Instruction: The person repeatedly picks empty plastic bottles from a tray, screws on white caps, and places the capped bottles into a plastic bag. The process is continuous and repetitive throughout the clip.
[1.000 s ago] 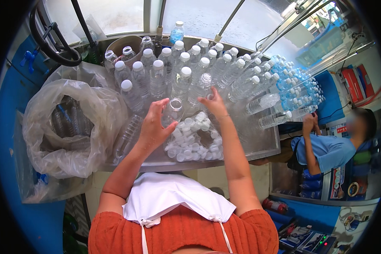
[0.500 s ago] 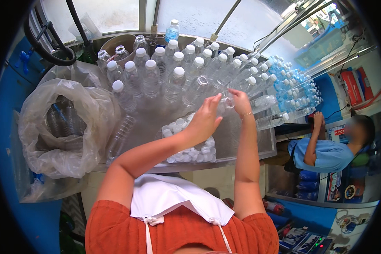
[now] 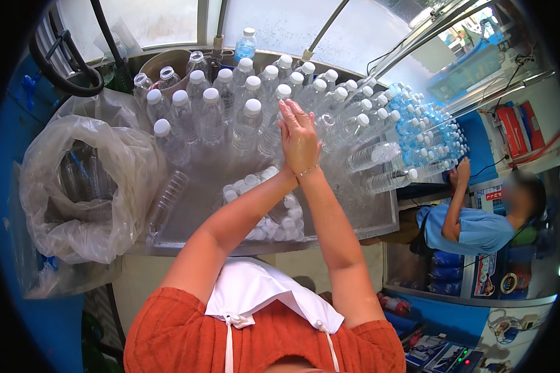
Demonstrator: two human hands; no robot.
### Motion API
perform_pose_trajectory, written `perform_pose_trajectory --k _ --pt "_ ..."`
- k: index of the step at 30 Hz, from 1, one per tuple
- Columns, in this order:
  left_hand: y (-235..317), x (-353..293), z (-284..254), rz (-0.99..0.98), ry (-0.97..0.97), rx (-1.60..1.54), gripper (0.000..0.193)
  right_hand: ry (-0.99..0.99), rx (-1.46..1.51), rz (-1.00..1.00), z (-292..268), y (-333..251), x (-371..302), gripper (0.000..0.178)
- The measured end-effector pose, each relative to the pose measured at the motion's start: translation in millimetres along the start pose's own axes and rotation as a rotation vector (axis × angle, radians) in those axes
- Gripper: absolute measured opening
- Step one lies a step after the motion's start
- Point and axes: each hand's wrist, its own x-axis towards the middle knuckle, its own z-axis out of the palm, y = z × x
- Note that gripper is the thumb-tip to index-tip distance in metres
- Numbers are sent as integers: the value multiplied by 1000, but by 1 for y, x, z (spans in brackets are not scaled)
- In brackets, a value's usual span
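Observation:
My right hand [image 3: 302, 138] lies across my left hand [image 3: 289, 168], its fingers stretched forward and close together, beside a capped clear bottle [image 3: 269, 140]. Most of my left hand is covered, so its fingers and anything under the two hands cannot be made out. Just right of my fingers stands a clear bottle with an uncapped-looking neck [image 3: 325, 120]. Rows of clear bottles with white caps [image 3: 210, 118] fill the back of the metal table [image 3: 199, 180]. Below my wrists lies a pile of white caps [image 3: 287, 230].
At the left a large plastic bag [image 3: 40, 186] holds empty bottles. One clear bottle [image 3: 168, 202] lies beside it. Two bottles lie at right, one a clear bottle [image 3: 389, 180]. Blue-tinted bottles [image 3: 426, 133] stand farther right, near another person [image 3: 473, 227] in a blue shirt.
My hands were apart with a clear bottle between them. Now they have moved left and forward, right over left, and that bottle is out of my visible grasp. The view has shifted slightly.

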Motion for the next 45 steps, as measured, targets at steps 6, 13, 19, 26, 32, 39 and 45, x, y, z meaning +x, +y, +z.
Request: perform_pose_trajectory --k 6,13,19,26,32,39,45 --pt "26 -22 -28 75 66 11 67 78 38 -52 -35 8 -12 62" --pt "41 -35 -110 120 16 218 69 -23 173 239 -39 71 -12 60" --pt "33 -2 -145 243 -93 240 75 -118 441 348 -51 93 -6 55" --pt "30 -16 -147 120 -53 174 72 -422 1580 1150 -15 126 -40 45" --pt "13 -66 -222 -293 -147 763 60 -496 1946 1191 -30 129 -60 44" --pt "-19 -109 -291 -491 -414 990 70 -197 386 373 -62 87 -23 70" --pt "-14 -104 -299 -463 -352 676 75 -46 226 383 -40 69 -20 81"
